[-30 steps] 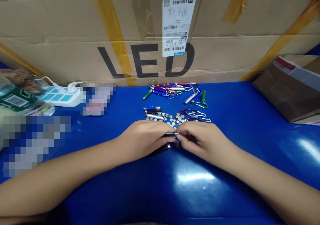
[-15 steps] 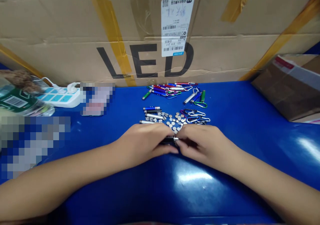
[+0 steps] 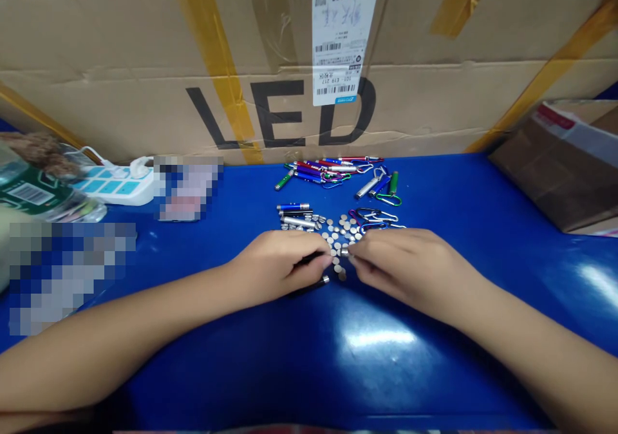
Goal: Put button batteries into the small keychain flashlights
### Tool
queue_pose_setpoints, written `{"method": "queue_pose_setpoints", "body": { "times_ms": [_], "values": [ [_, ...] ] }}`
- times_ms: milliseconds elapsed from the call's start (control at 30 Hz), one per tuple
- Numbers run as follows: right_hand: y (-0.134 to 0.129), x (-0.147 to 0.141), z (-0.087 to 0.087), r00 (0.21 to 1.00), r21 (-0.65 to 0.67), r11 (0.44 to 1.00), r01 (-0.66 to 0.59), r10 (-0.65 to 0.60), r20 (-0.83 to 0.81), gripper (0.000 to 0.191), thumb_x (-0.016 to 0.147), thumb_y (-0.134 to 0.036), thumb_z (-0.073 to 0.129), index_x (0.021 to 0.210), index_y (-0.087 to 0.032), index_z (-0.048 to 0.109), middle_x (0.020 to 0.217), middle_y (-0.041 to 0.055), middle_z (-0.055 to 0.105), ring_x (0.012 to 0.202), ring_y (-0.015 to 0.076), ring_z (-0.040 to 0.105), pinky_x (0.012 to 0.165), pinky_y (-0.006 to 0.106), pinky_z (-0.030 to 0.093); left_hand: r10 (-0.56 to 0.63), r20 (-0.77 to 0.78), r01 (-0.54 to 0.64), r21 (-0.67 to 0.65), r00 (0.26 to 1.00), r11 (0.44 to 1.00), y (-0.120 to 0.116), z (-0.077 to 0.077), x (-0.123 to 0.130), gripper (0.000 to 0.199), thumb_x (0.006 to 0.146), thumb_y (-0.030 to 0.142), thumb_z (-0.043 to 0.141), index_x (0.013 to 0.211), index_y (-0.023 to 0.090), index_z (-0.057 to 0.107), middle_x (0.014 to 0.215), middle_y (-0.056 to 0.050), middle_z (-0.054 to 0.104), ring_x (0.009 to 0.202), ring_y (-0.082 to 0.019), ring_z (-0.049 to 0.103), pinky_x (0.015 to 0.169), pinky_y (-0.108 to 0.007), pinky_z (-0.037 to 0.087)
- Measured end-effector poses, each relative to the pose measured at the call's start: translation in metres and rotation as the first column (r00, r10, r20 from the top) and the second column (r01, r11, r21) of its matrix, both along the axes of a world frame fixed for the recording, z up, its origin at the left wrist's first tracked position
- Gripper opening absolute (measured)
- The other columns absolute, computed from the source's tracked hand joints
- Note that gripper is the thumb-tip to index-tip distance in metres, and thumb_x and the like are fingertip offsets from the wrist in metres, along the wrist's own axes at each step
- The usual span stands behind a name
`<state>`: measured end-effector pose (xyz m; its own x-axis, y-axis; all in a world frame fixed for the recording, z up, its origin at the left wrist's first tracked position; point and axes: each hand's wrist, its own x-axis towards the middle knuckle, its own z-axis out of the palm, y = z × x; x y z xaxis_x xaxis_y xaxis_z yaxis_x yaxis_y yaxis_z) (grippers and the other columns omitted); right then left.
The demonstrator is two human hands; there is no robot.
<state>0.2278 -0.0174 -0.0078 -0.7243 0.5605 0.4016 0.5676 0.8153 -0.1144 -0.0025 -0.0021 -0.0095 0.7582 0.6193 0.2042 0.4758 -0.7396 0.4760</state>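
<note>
My left hand (image 3: pixel 284 260) is closed, thumb and index finger pinched together at the edge of the loose button cells (image 3: pixel 335 236); what they grip is hidden. A black penlight barrel (image 3: pixel 313 286) with a silver end sticks out under the thumb; I cannot tell whether the hand holds it or it lies on the table. My right hand (image 3: pixel 398 260) pinches a small silver metal piece (image 3: pixel 344 252) between thumb and fingertips. Two button cells lie just in front of the hands. Behind my right hand are several carabiner clips (image 3: pixel 379 216).
Blue, black and silver penlights (image 3: pixel 295 221) lie beyond my left hand. Farther back is a pile of coloured penlights with clips (image 3: pixel 328 169). A power strip (image 3: pixel 120 186) and a bottle (image 3: pixel 29 189) stand left. A large LED carton (image 3: pixel 159 47) forms the back; a smaller box (image 3: pixel 555 170) stands right.
My hands have moved apart from each other. The silver piece now sits in my right fingers, away from my left hand. The black barrel shows lower, and cells between the hands are uncovered.
</note>
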Motion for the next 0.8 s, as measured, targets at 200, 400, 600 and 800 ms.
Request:
{"method": "queue_pose_setpoints", "body": {
  "times_ms": [200, 400, 600, 800],
  "values": [
    [0.009, 0.014, 0.009, 0.986, 0.019, 0.987, 0.158, -0.157, -0.059, 0.016, 0.09, -0.024, 0.048, 0.079, -0.02, 0.06, 0.066, 0.0007, 0.06, 0.057, 0.0128, 0.054, 0.054, 0.025, 0.037, 0.019, -0.258, 0.065, 0.313, 0.966, 0.948, 0.013, -0.01, -0.003, 0.026, 0.093, 0.035, 0.046, 0.084, 0.018, 0.064, 0.076, -0.001, 0.063, 0.072, -0.014, 0.059, 0.061, -0.024, 0.04],
    [0.012, 0.018, 0.011, 0.984, -0.006, 0.984, 0.177, -0.177, -0.018, 0.018, 0.09, -0.026, 0.046, 0.08, -0.021, 0.061, 0.066, 0.0016, 0.061, 0.057, 0.014, 0.055, 0.054, 0.026, 0.036, -0.027, -0.339, 0.146, 0.333, 0.941, 0.932, 0.02, -0.011, -0.002, 0.029, 0.094, 0.04, 0.048, 0.096, 0.02, 0.068, 0.083, -0.004, 0.063, 0.078, -0.016, 0.058, 0.069, -0.027, 0.041],
    [0.012, 0.018, 0.011, 0.985, -0.028, 0.985, 0.17, -0.17, -0.003, 0.021, 0.09, -0.027, 0.044, 0.078, -0.021, 0.06, 0.066, 0.0022, 0.061, 0.058, 0.0144, 0.055, 0.053, 0.027, 0.036, -0.019, -0.359, 0.148, 0.334, 0.933, 0.931, 0.023, -0.013, -0.003, 0.032, 0.094, 0.042, 0.046, 0.101, 0.021, 0.069, 0.086, -0.004, 0.064, 0.077, -0.017, 0.058, 0.069, -0.029, 0.04],
    [0.013, 0.017, 0.012, 0.988, -0.071, 0.986, 0.152, -0.151, 0.02, 0.021, 0.091, -0.026, 0.044, 0.078, -0.019, 0.059, 0.068, 0.0021, 0.061, 0.059, 0.0144, 0.056, 0.054, 0.026, 0.035, -0.008, -0.301, 0.121, 0.358, 0.954, 0.926, 0.023, -0.009, -0.004, 0.033, 0.093, 0.045, 0.048, 0.099, 0.021, 0.07, 0.085, -0.004, 0.066, 0.078, -0.018, 0.059, 0.071, -0.029, 0.041]
  ]
}}
